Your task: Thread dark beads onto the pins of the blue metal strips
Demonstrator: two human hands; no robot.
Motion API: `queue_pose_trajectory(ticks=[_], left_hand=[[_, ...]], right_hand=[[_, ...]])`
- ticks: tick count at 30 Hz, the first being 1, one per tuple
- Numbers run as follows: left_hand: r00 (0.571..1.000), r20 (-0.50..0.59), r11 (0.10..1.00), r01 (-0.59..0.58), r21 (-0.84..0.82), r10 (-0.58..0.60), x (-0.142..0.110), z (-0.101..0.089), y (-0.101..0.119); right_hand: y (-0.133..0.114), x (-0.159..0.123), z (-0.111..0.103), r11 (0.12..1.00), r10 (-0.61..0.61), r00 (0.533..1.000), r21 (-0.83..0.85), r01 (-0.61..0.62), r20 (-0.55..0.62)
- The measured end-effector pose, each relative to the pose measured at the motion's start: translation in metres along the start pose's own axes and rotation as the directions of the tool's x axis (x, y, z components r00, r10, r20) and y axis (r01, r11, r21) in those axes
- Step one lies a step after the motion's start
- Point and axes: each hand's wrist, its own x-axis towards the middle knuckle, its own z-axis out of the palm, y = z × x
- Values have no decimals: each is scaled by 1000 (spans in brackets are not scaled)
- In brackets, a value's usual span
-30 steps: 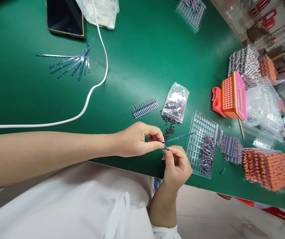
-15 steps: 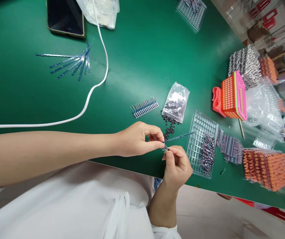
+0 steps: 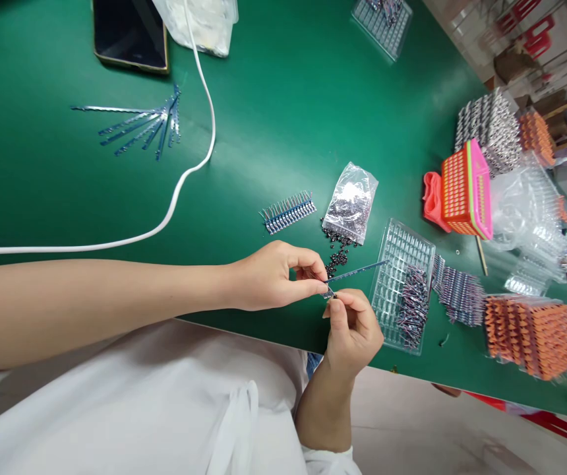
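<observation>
My left hand [image 3: 283, 277] pinches a thin blue strip [image 3: 357, 271] of small circuit boards, whose long free end points right toward the clear tray. Just below it my right hand [image 3: 353, 330] is closed, thumb and forefinger pinching a tiny black part [image 3: 333, 297] against the near end of the strip. Its exact kind is too small to tell. Beyond my left hand lie loose black parts [image 3: 337, 256], spilled from a clear plastic bag [image 3: 351, 201]. A board panel with wire leads [image 3: 289, 213] rests on the green table left of the bag.
A clear compartment tray [image 3: 387, 290] holds a heap of leaded parts on the right. Beyond are stacked orange parts [image 3: 531, 336] and an orange basket [image 3: 456, 188]. A white cable [image 3: 179, 191], phone [image 3: 130, 33] and fanned blue strips [image 3: 152, 122] lie at left.
</observation>
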Motion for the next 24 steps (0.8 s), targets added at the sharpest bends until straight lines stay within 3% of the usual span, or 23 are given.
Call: queue_pose_trajectory(ticks=[24], left_hand=[[999,27,1000,31,-3,-31,1,-1,0]], right_hand=[[2,-1,-2,998,10,1000,-59,-8,20]])
